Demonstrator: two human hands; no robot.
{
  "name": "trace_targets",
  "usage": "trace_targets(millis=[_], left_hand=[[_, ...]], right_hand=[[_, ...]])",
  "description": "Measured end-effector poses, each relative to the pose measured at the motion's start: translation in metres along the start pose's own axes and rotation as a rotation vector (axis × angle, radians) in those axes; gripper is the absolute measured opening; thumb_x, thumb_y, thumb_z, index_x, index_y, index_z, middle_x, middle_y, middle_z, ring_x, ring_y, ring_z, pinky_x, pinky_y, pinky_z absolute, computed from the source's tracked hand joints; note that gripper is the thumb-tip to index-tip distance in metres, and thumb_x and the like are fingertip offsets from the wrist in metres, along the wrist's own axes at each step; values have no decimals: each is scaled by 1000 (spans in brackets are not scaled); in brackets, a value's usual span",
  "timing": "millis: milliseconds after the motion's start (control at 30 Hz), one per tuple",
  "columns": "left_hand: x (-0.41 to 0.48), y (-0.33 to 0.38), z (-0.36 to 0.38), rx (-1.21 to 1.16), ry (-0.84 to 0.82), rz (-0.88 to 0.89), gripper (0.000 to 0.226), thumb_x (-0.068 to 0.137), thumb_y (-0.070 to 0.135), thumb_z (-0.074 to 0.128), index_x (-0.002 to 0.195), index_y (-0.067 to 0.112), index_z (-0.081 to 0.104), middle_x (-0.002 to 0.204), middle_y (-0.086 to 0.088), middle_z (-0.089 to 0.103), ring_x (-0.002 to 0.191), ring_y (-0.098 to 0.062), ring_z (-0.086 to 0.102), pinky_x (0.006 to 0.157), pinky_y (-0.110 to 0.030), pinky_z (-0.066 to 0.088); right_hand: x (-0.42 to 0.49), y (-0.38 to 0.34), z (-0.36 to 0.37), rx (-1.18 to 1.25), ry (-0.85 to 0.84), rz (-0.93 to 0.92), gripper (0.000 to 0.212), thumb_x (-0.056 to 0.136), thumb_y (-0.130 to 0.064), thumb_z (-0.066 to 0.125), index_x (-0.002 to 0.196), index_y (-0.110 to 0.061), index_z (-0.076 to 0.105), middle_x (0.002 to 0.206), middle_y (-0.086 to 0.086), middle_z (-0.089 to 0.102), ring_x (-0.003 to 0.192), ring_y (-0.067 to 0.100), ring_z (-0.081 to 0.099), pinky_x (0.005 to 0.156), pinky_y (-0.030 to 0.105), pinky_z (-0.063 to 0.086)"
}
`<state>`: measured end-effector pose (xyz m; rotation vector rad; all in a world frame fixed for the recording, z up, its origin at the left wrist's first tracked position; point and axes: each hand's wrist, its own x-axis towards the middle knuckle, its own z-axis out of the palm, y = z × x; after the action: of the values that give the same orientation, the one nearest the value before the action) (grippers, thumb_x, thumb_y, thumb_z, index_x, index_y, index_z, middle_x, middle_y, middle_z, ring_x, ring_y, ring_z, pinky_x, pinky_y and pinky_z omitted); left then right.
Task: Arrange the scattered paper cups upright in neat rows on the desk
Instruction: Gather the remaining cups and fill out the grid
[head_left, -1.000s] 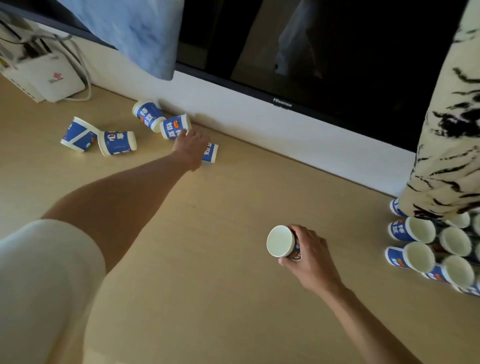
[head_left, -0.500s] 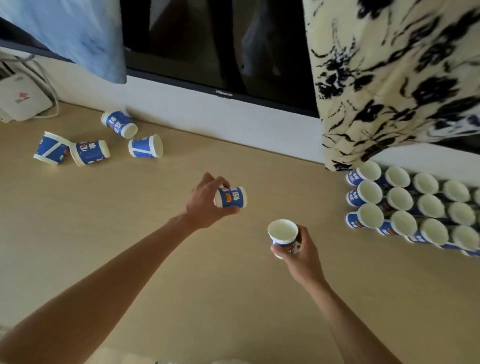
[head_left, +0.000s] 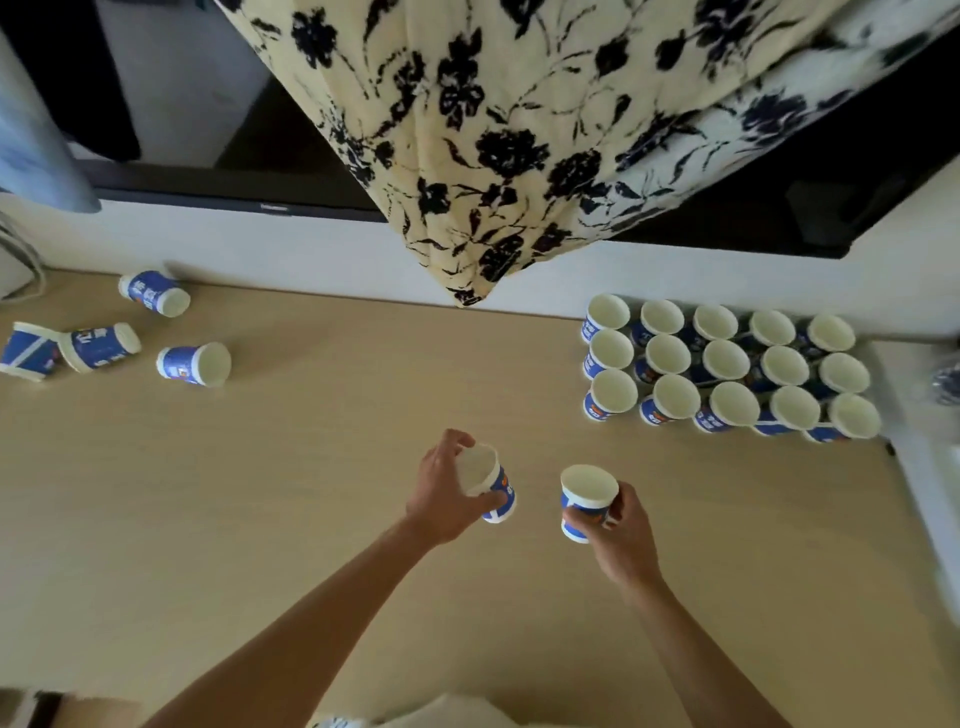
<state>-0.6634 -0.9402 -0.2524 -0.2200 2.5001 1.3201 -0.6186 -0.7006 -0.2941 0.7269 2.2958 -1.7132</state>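
My left hand (head_left: 441, 493) grips a blue-and-white paper cup (head_left: 485, 480), mouth tilted up, above the middle of the wooden desk (head_left: 311, 467). Just to its right my right hand (head_left: 621, 538) holds a second cup (head_left: 587, 496) upright. Several cups (head_left: 727, 364) stand upright in three neat rows at the back right. At the back left lie several tipped cups: one by the wall (head_left: 156, 293), one with its mouth to the right (head_left: 195, 362), and two end to end (head_left: 101, 345) at the left edge.
A floral cloth (head_left: 493, 130) hangs from above over the desk's back edge, in front of a dark television screen (head_left: 234, 135). A white wall strip (head_left: 311, 254) runs behind the desk. White objects stand at the desk's right end (head_left: 930, 467).
My left hand took a cup from the scattered group at the back left and brought it to the middle, turning its mouth up. The view swung right, showing the full rows.
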Motion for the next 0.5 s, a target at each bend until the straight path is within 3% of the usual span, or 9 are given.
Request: trace_targets(millis=[167, 300, 500], left_hand=[[-1, 21, 57, -21, 21, 67, 73, 62, 29, 88, 125, 24, 50, 115, 11, 54, 109, -12, 44, 86, -22, 32], [12, 40, 101, 17, 30, 156, 75, 62, 28, 86, 129, 26, 51, 123, 7, 56, 115, -19, 50, 92, -23, 34], [38, 57, 154, 16, 111, 174, 95, 58, 24, 88, 136, 21, 35, 124, 1, 53, 109, -18, 48, 89, -23, 34]], right_hand=[[8, 15, -42, 27, 43, 23, 55, 63, -28, 86, 111, -26, 59, 107, -7, 69, 98, 14, 67, 77, 28, 51], [16, 29, -74, 35, 85, 36, 50, 71, -19, 88, 112, -24, 59, 106, -6, 67, 98, 16, 66, 75, 28, 51], [19, 46, -114, 68, 117, 62, 55, 59, -35, 82, 109, -27, 60, 106, -6, 68, 96, 13, 67, 74, 26, 51]])
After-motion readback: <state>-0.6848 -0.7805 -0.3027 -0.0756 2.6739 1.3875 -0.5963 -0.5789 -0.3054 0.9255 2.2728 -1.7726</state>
